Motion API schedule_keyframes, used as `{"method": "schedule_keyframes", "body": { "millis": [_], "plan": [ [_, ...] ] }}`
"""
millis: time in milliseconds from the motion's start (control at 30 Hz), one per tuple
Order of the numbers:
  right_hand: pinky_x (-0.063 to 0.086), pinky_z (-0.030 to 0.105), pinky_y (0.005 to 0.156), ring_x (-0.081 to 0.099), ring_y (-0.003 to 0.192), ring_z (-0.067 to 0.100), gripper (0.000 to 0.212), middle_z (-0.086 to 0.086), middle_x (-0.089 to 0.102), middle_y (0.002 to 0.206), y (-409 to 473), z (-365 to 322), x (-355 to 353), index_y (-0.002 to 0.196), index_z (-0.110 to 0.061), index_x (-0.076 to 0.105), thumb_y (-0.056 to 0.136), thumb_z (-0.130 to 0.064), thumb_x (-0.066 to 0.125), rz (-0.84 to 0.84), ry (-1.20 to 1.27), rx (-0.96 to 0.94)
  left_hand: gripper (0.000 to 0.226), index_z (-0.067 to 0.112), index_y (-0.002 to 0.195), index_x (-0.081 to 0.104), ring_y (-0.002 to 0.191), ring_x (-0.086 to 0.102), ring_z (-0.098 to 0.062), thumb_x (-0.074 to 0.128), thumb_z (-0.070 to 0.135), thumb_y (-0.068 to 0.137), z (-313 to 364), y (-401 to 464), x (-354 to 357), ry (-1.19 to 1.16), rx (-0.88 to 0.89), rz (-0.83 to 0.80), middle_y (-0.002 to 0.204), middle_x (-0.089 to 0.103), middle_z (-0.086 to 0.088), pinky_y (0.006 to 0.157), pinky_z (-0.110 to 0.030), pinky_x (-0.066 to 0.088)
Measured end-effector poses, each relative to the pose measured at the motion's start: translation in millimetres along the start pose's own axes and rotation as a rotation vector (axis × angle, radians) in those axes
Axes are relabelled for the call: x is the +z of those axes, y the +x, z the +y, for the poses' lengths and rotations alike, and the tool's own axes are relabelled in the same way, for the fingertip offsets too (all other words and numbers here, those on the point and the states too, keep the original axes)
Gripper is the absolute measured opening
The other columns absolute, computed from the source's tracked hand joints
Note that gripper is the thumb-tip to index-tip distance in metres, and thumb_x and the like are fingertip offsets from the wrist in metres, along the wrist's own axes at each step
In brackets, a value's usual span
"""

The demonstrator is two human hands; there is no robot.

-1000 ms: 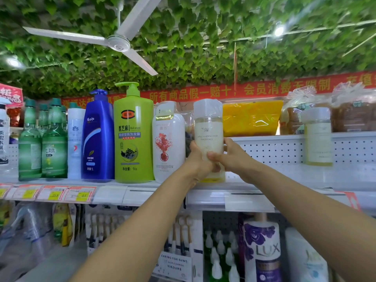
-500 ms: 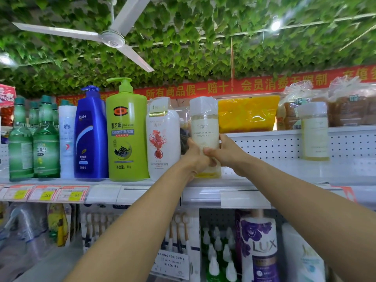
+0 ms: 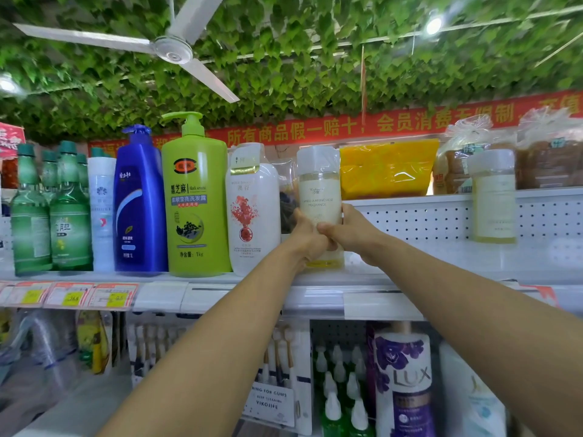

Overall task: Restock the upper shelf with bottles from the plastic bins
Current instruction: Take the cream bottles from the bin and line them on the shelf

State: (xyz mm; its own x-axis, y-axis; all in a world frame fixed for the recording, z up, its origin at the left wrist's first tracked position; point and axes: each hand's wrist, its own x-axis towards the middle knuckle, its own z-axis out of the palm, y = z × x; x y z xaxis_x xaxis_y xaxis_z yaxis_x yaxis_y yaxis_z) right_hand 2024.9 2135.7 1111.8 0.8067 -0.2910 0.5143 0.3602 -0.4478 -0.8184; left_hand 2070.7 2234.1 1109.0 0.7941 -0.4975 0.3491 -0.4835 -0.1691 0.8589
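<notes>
A pale yellow bottle [image 3: 319, 187] with a frosted white cap stands upright on the upper shelf [image 3: 394, 275], just right of a white bottle with a red flower print [image 3: 252, 212]. My left hand [image 3: 307, 238] grips its lower left side and my right hand [image 3: 348, 230] grips its lower right side, thumbs meeting in front. A second pale yellow bottle [image 3: 492, 197] stands further right on the same shelf. No plastic bins are in view.
Left along the shelf stand a lime green pump bottle [image 3: 197, 203], a blue pump bottle [image 3: 138, 209], a slim white bottle [image 3: 101, 212] and green glass bottles [image 3: 47, 216]. Bagged goods [image 3: 386, 168] sit behind. A ceiling fan [image 3: 170, 48] hangs overhead. A Lux bottle [image 3: 405, 383] is below.
Both hands keep hold of the pale yellow bottle in the same spot on the shelf. The view has shifted slightly; nothing else moved.
</notes>
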Motion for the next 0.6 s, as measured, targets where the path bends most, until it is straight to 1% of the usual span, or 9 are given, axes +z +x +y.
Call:
{"method": "schedule_keyframes", "body": {
  "millis": [67,100,167,267,367,433,500,567,600],
  "plan": [
    [0.043,0.006,0.041,0.054,0.077,0.002,0.034,-0.009,0.056,0.093,-2.3,-1.4,0.4,0.116,-0.022,0.043,0.092,-0.009,0.063,0.007,-0.044,0.004,0.092,0.009,0.149,0.001,0.116,0.045,-0.022,0.067,-0.004,0.086,4.5,-3.4,0.9,0.009,-0.023,0.005,0.141,0.038,-0.015,0.073,-0.018,0.053],
    [0.043,0.006,0.041,0.054,0.078,0.005,0.034,-0.006,0.056,0.098,-5.2,-3.0,0.2,0.121,-0.02,0.046,0.093,-0.01,0.063,0.014,-0.086,0.003,0.095,0.009,0.151,-0.001,0.12,0.044,-0.023,0.068,-0.001,0.086,7.0,-5.2,1.4,0.04,-0.041,0.022,0.144,0.035,-0.015,0.079,-0.022,0.055],
    [0.044,0.009,0.046,0.052,0.083,0.006,0.044,-0.002,0.051,0.107,-12.5,-6.4,-1.3,0.135,-0.013,0.044,0.094,-0.013,0.061,0.045,-0.183,-0.017,0.108,0.009,0.154,-0.01,0.135,0.04,-0.029,0.073,0.007,0.085,10.6,-8.1,1.5,0.102,-0.058,0.054,0.151,0.03,-0.016,0.105,-0.042,0.047],
    [0.04,0.015,0.071,0.049,0.101,0.013,0.052,0.001,0.051,0.121,-27.2,-12.6,-6.7,0.143,-0.01,0.04,0.096,-0.017,0.059,0.15,-0.257,-0.059,0.114,0.012,0.155,-0.015,0.138,0.04,-0.032,0.074,0.011,0.085,15.6,-21.1,0.0,0.044,-0.049,0.047,0.153,0.033,-0.016,0.113,-0.048,0.038],
    [0.041,0.027,0.082,0.052,0.108,0.016,0.046,0.009,0.056,0.134,-47.9,-20.2,-14.0,0.139,-0.008,0.048,0.096,-0.019,0.058,0.274,-0.309,-0.104,0.09,0.013,0.154,0.014,0.128,0.05,-0.03,0.073,0.009,0.086,21.0,-43.9,-1.9,-0.065,0.039,0.089,0.142,0.047,-0.013,0.108,-0.048,0.044],
    [0.043,0.025,0.084,0.055,0.106,0.014,0.039,0.009,0.061,0.129,-66.3,-23.1,-18.7,0.134,-0.008,0.055,0.097,-0.018,0.056,0.352,-0.303,-0.171,0.074,0.015,0.149,0.028,0.126,0.052,-0.027,0.071,0.01,0.089,24.9,-64.5,3.0,-0.167,0.128,0.128,0.139,0.05,-0.01,0.107,-0.047,0.046],
    [0.049,0.025,0.082,0.06,0.101,0.016,0.031,0.008,0.066,0.116,-87.9,-22.8,-22.8,0.125,-0.006,0.062,0.097,-0.014,0.052,0.446,-0.253,-0.255,0.066,0.017,0.148,0.032,0.125,0.052,-0.023,0.066,0.013,0.092,26.2,-88.6,13.6,-0.31,0.201,0.168,0.14,0.049,-0.007,0.104,-0.042,0.048],
    [0.055,0.032,0.079,0.063,0.094,0.022,0.025,0.007,0.066,0.104,-109.0,-22.0,-24.2,0.116,-0.006,0.064,0.096,-0.009,0.049,0.534,-0.155,-0.316,0.052,0.017,0.14,0.038,0.112,0.061,-0.02,0.062,0.013,0.094,26.8,-111.8,23.9,-0.481,0.266,0.193,0.13,0.055,-0.006,0.087,-0.033,0.058],
    [0.055,0.03,0.071,0.064,0.088,0.024,0.023,0.006,0.065,0.099,-120.9,-20.6,-24.3,0.113,-0.007,0.064,0.096,-0.009,0.048,0.565,-0.107,-0.333,0.044,0.018,0.135,0.042,0.1,0.067,-0.018,0.06,0.013,0.095,25.5,-123.0,30.0,-0.554,0.276,0.186,0.122,0.06,-0.006,0.074,-0.028,0.06]
  ]
}}
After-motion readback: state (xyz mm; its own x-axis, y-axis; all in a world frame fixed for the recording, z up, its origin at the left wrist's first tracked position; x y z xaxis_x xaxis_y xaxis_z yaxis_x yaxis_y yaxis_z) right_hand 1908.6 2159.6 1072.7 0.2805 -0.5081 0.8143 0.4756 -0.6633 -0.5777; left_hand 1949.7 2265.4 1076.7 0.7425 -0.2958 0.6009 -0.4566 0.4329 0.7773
